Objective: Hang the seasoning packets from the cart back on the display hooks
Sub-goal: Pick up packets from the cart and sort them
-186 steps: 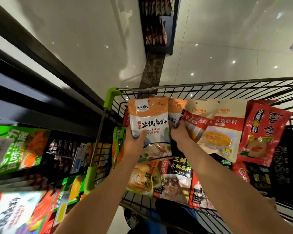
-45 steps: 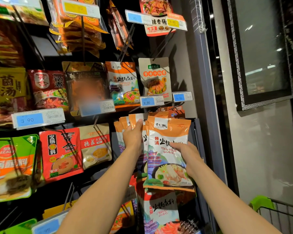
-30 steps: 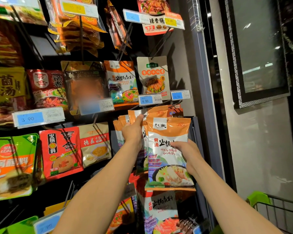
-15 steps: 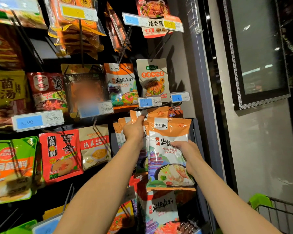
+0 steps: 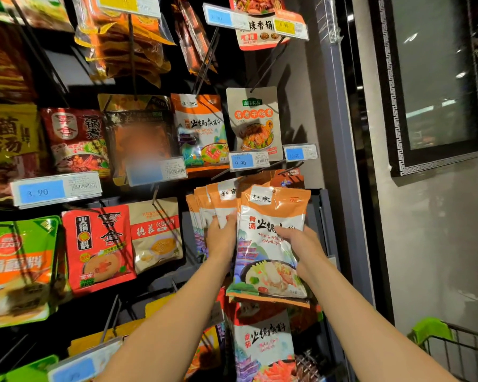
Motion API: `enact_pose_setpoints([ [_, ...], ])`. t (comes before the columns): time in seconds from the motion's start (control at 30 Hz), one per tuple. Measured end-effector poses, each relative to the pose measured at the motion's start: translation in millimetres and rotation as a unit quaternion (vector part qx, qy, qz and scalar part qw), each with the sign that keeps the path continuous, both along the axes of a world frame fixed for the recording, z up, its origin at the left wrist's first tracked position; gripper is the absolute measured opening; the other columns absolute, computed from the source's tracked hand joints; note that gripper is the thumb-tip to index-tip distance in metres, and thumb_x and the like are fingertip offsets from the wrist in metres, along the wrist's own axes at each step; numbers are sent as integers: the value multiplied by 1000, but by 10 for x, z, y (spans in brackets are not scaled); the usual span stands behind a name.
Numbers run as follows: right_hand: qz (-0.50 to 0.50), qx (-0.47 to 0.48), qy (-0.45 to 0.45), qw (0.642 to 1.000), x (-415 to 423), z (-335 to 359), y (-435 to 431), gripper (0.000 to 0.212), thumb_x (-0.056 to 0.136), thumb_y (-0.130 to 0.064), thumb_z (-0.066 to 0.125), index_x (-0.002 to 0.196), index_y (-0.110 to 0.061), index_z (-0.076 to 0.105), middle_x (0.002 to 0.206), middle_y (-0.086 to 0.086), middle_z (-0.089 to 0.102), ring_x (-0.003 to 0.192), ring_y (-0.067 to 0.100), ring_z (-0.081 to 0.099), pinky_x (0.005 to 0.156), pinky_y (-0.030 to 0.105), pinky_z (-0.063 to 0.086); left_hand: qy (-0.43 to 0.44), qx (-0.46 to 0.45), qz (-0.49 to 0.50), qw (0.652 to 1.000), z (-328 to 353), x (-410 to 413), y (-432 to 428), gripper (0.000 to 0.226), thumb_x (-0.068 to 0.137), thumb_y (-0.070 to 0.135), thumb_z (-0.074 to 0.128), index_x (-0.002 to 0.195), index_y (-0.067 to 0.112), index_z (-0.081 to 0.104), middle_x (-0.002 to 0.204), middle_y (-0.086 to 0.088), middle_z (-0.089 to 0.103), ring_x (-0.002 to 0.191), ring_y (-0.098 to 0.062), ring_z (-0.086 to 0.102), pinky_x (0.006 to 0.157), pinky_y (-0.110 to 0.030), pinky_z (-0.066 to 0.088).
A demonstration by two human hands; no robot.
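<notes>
From my remote feed, the display rack fills the view from 9 o'clock to centre. At 9 o'clock hangs a green packet (image 5: 17,268), with a blue price tag (image 5: 56,188) reading 3.90 above it toward 10 o'clock. Next along are a red packet (image 5: 98,246) and, just beside it, a beige packet (image 5: 156,234). Near centre, the left hand (image 5: 222,235) presses with fingers spread and fairly straight against a row of orange-and-white packets (image 5: 208,201) already hanging together on a hook; I note no curl around them. Just right of centre, the right hand (image 5: 301,242) grips the seasoning packet (image 5: 271,241) by its right edge, thumb across the printed front, remaining fingers behind it and hidden. This packet sits upright in front of the hanging row, overlapping it, its top hole at hook level; I cannot tell whether the hook passes through. Below it, toward 6 o'clock, hangs another orange packet (image 5: 262,346). At 5 o'clock the cart (image 5: 453,346) corner shows, green-trimmed, well apart from both hands.
</notes>
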State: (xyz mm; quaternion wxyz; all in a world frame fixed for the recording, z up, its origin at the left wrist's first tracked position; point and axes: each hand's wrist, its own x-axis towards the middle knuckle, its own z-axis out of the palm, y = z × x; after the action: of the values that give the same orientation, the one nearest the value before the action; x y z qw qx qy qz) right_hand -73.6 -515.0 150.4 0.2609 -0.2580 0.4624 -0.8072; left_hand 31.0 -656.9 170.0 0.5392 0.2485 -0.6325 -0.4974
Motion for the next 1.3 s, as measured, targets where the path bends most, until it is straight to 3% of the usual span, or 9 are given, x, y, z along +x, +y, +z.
enact_pose_setpoints([
  [0.07, 1, 2, 24, 1000, 0, 16, -59, 38, 77, -14, 82, 113, -18, 71, 103, 6, 79, 96, 32, 76, 92, 56, 59, -7, 1, -6, 1000, -160, -14, -50, 92, 76, 84, 56, 142, 19, 57, 143, -8, 62, 129, -30, 59, 110, -55, 47],
  [0.17, 1, 17, 40, 999, -53, 18, -133, 42, 72, -18, 85, 112, -19, 72, 104, 3, 79, 101, 31, 75, 96, 55, 57, 49, 31, 13, 998, -255, -119, -356, 77, 81, 71, 68, 134, 16, 64, 134, -7, 67, 123, -29, 64, 106, -54, 51],
  [0.3, 8, 8, 33, 999, -178, -49, -243, 70, 53, -34, 92, 118, -22, 70, 112, 2, 77, 108, 30, 72, 99, 57, 55, 78, 61, 40, 994, -345, -279, -797, 104, 55, 84, 69, 138, 22, 63, 138, -3, 66, 127, -29, 62, 107, -56, 50],
  [0.43, 11, 1, 42, 999, -80, -38, -141, 34, 83, -11, 80, 116, -14, 71, 107, 8, 79, 101, 32, 75, 94, 56, 58, 49, 36, 35, 998, -130, 1, -260, 76, 72, 71, 65, 130, 23, 66, 127, 1, 71, 118, -23, 66, 105, -52, 52],
  [0.63, 6, -13, 42, 999, 65, -98, 4, 24, 89, -6, 75, 111, -14, 73, 105, 7, 79, 101, 32, 75, 95, 56, 57, 60, -86, 94, 990, -60, 333, 317, 30, 102, 39, 61, 128, 25, 57, 124, 6, 53, 113, -11, 55, 98, -28, 45],
  [0.77, 8, -7, 57, 998, 175, -119, 137, 25, 91, -3, 72, 113, -16, 71, 106, 5, 79, 102, 29, 74, 95, 54, 58, 8, -27, -56, 998, -45, 298, 220, 93, 76, 87, 58, 146, 26, 51, 144, 1, 61, 131, -22, 59, 111, -50, 48],
  [0.9, 8, 9, 97, 995, 219, -151, 261, 36, 91, 2, 70, 120, -19, 69, 113, 4, 77, 108, 29, 72, 101, 54, 55, 69, 27, -57, 996, -22, 178, 12, 105, 63, 90, 68, 144, 24, 56, 141, 0, 65, 129, -24, 61, 111, -52, 47],
  [1.07, -14, 0, 86, 996, 208, -87, 343, 34, 88, 6, 68, 111, -19, 72, 104, 6, 79, 104, 32, 73, 97, 57, 56, 108, -5, -71, 992, 273, 320, 473, 30, 102, 39, 61, 124, 20, 69, 113, -1, 77, 105, -20, 74, 92, -38, 60],
  [1.3, -31, -2, 70, 997, 206, 108, 336, 28, 88, 7, 65, 102, -16, 70, 98, 9, 79, 96, 32, 75, 87, 52, 61, 129, 45, -80, 987, 459, 212, 456, 11, 97, 31, 71, 94, 21, 75, 89, 0, 80, 84, -19, 77, 71, -30, 59],
])
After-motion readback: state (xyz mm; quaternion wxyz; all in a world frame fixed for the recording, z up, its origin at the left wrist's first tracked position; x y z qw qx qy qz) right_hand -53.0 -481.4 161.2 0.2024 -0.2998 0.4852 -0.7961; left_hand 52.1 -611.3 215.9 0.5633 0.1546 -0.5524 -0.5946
